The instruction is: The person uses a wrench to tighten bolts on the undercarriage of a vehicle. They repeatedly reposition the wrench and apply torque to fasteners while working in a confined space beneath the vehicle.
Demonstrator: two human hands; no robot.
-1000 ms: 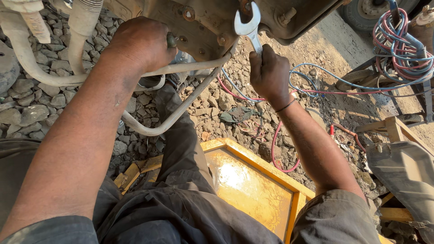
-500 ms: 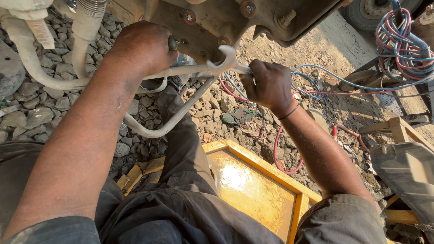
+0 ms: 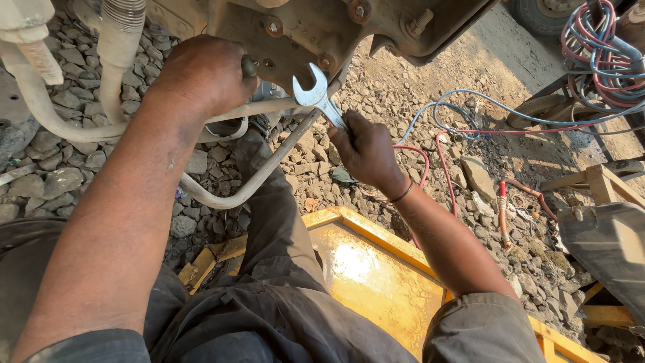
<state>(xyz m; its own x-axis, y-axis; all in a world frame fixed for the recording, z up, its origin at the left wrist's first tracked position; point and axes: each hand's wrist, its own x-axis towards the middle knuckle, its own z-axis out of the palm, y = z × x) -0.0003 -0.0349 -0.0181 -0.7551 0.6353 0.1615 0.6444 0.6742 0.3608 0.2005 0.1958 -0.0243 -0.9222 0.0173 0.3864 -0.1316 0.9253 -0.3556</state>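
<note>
The right hand [image 3: 368, 151] grips a spanner [image 3: 317, 94] by its shank, its open end raised just under the rusty bracket [image 3: 316, 30], near but not on a bolt [image 3: 272, 27]. The left hand [image 3: 201, 74] is closed around a dark handle [image 3: 248, 66] at the bracket's lower edge. The step looks like seating the spanner; that calls for lining its mouth up with a bolt head. Pale pipes [image 3: 262, 171] cross just below and crowd the swing. Gravel [image 3: 60, 181], a yellow tray [image 3: 376, 269] and coloured cables [image 3: 605, 54] lie around
</note>
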